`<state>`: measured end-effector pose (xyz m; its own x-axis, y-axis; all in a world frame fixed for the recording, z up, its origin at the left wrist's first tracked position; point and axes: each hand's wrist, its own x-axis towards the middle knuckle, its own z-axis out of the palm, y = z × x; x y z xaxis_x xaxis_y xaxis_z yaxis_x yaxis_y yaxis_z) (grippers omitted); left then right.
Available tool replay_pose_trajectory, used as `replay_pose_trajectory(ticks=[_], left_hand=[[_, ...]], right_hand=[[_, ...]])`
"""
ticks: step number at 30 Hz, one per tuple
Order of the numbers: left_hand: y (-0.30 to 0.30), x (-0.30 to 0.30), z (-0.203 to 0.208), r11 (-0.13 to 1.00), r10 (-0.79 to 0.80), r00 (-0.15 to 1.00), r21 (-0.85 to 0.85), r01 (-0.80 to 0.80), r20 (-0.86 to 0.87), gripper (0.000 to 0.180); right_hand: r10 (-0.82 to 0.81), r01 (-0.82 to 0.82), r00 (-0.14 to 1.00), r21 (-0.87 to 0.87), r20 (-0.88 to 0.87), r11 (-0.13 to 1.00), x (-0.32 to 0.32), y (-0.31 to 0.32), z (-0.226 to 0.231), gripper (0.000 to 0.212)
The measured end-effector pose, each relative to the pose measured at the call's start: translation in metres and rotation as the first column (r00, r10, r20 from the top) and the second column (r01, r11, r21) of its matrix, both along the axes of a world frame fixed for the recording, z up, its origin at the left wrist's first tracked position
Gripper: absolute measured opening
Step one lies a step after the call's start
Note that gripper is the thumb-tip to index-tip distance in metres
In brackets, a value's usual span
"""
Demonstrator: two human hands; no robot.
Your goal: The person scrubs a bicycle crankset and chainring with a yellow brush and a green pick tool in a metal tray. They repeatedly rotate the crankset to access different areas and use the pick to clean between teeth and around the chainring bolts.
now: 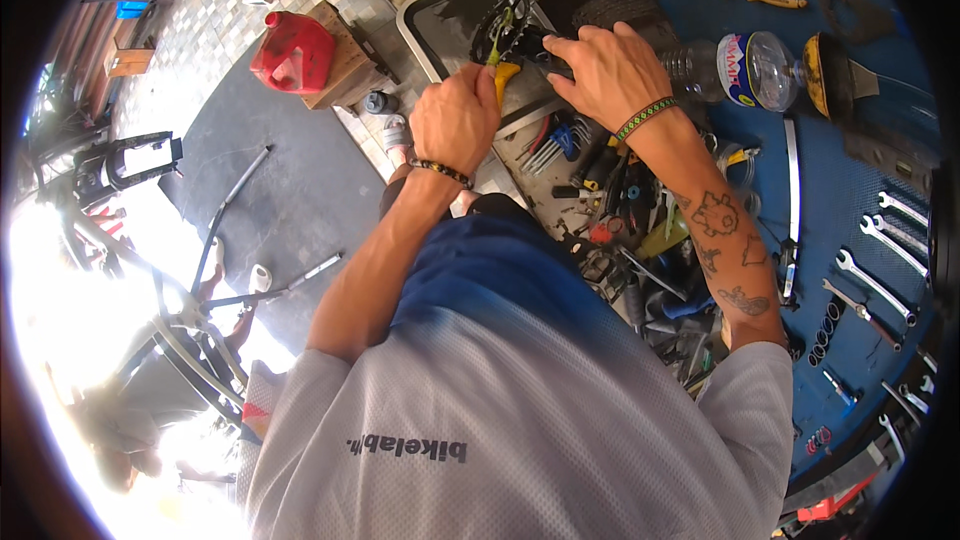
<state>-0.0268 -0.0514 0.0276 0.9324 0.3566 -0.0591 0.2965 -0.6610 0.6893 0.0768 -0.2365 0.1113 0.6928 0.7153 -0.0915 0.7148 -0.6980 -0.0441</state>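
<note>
My left hand (457, 118) is closed round a yellow-handled brush (507, 75); its yellow-green head reaches over a dark toothed chainring (484, 36). To its right, my right hand (612, 72) grips the dark crank arm (541, 47) joined to that chainring, thumb and index finger toward it. The fingers' undersides are hidden. Both hands hold these parts above a metal tray (403, 28) with a shiny dark bottom.
A red jerrycan (292, 52) stands by a wooden block (345, 55) at left. Loose tools (600, 175) crowd the bench below my right arm. A clear plastic bottle (770, 70) lies right of my right hand. Wrenches (875, 285) hang on a blue board (760, 140). A bicycle frame (185, 330) stands far left.
</note>
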Motion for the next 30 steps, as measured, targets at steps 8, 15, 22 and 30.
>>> replay_pose_trajectory(ticks=[8, 15, 22, 30], left_hand=[[0.013, 0.013, -0.006, 0.997, -0.007, 0.994, 0.076, 0.015, -0.107, 0.037], [0.014, 0.02, 0.005, 0.996, -0.037, 0.988, 0.072, 0.048, -0.147, 0.036], [0.018, 0.004, 0.002, 0.979, -0.12, 0.983, 0.146, 0.14, -0.139, 0.032], [0.032, -0.008, -0.016, 0.976, -0.189, 0.982, 0.105, 0.19, -0.02, 0.03]], right_hand=[[-0.004, 0.005, 1.0, 0.023, -0.025, 1.0, -0.004, -0.006, -0.009, 0.044], [-0.051, 0.051, 0.995, 0.007, -0.082, 0.999, -0.006, -0.009, -0.012, 0.044], [-0.091, 0.101, 0.993, 0.129, -0.074, 0.987, -0.01, -0.019, -0.024, 0.044], [-0.105, 0.116, 0.991, 0.159, -0.077, 0.98, -0.013, -0.029, -0.035, 0.044]])
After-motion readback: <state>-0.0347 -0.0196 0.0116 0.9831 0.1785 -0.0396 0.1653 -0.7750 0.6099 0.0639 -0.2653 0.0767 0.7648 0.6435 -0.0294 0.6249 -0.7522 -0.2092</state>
